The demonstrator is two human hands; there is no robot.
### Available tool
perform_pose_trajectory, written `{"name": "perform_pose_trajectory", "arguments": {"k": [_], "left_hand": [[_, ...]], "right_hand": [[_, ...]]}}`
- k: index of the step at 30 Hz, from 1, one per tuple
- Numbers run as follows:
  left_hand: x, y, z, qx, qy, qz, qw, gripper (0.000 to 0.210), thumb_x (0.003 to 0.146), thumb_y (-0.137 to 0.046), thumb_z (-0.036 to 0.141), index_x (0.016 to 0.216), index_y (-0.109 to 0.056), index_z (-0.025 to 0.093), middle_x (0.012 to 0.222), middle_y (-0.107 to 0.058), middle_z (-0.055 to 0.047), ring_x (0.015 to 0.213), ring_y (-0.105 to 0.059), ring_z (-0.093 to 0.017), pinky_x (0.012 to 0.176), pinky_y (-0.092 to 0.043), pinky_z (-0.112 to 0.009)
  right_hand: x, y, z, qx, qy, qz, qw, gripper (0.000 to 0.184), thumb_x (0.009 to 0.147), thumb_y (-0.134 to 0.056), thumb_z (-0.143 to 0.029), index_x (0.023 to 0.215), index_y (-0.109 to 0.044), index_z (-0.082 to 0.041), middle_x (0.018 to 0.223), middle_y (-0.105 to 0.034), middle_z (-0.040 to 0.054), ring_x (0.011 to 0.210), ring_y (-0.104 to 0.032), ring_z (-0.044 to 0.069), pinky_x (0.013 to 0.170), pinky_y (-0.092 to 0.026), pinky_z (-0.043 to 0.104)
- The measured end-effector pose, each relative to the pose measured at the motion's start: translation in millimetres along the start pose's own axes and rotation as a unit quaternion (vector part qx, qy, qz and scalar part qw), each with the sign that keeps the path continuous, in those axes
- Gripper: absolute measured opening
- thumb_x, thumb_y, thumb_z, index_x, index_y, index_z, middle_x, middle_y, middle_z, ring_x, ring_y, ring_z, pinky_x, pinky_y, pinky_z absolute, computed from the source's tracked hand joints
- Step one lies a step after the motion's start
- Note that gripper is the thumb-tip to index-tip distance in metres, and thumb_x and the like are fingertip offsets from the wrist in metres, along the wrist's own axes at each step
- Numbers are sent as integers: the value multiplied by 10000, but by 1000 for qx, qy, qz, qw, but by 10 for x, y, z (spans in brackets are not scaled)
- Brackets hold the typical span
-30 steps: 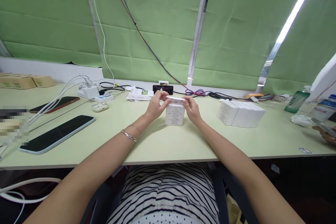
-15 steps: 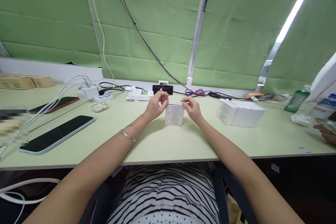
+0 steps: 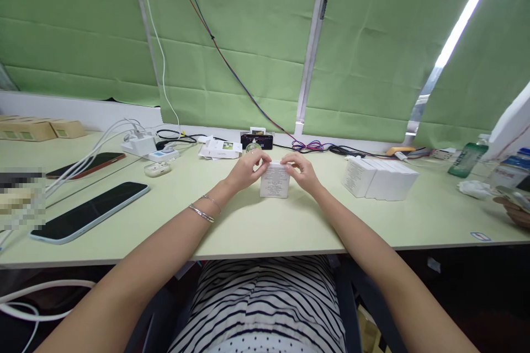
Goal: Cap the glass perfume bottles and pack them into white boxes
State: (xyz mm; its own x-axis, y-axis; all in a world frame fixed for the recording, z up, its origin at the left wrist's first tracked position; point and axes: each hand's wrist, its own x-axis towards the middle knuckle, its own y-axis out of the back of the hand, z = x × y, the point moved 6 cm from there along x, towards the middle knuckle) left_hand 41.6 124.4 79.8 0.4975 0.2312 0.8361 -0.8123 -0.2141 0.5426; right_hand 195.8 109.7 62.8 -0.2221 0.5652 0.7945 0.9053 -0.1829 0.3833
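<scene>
A small white box (image 3: 274, 183) with fine print on its face stands upright on the table in front of me. My left hand (image 3: 249, 169) has its thumb and fingers at the box's top left corner. At the top right corner, my right hand (image 3: 303, 171) likewise touches the box with curled thumb and fingers. The fingers of both hands partly cover its top edge. Off to the right, several similar white boxes (image 3: 381, 178) stand in a row, pressed together.
On the left lie a phone (image 3: 91, 212), a darker phone (image 3: 86, 165) and a power strip (image 3: 163, 154) with white cables. A black clock-like device (image 3: 265, 142) is at the back. A green bottle (image 3: 470, 157) and crumpled tissue (image 3: 475, 188) are at right, near another person's hand (image 3: 515, 209).
Both hands have lowered slightly onto the box's top. Its raised lid edge is now down between my fingers, and a round object behind my left hand has come into sight.
</scene>
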Motion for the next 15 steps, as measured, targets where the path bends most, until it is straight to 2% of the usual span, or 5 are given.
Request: {"name": "perform_pose_trajectory", "arguments": {"k": [3, 9, 11, 13, 15], "left_hand": [[-13, -40, 5, -6, 1, -27, 1000, 80, 845, -452, 222, 824, -526, 202, 795, -537, -25, 729, -507, -147, 615, -437, -264], [-20, -95, -70, -11, 53, -57, 997, 126, 855, -439, 293, 841, -528, 205, 851, -490, -42, 785, -506, -169, 664, -455, -294], [-37, -132, -113, -5, 89, -72, 993, 176, 861, -427, 330, 928, -526, 201, 948, -499, -65, 849, -514, -184, 712, -458, -312], [-99, -229, -187, 16, 153, -130, 979, 325, 867, -403, 386, 1124, -456, 195, 1119, -475, -103, 968, -509, -209, 782, -448, -334], [-234, -383, -275, 53, 225, -246, 941, 505, 860, -394, 436, 1287, -308, 181, 1258, -421, -139, 1094, -470, -247, 857, -416, -369]], "right_hand": [[-9, -69, 15, -14, -7, -61, 998, 216, 750, -585, -312, 939, -570, -209, 1024, -527, 64, 985, -517, 180, 689, -479, 277], [1, -83, 73, -35, -20, -67, 997, 207, 762, -579, -352, 907, -548, -207, 1051, -524, 74, 989, -519, 190, 692, -483, 293], [11, -89, 56, -64, -15, -69, 995, 185, 770, -568, -326, 908, -545, -205, 1021, -527, 73, 964, -523, 191, 686, -478, 292], [26, -97, 37, -118, -16, -69, 990, 161, 779, -550, -278, 916, -542, -194, 977, -521, 71, 924, -527, 189, 706, -469, 299], [44, -99, 34, -188, -27, -67, 979, 151, 786, -525, -224, 929, -538, -181, 965, -504, 74, 888, -527, 186, 744, -453, 308]]}}
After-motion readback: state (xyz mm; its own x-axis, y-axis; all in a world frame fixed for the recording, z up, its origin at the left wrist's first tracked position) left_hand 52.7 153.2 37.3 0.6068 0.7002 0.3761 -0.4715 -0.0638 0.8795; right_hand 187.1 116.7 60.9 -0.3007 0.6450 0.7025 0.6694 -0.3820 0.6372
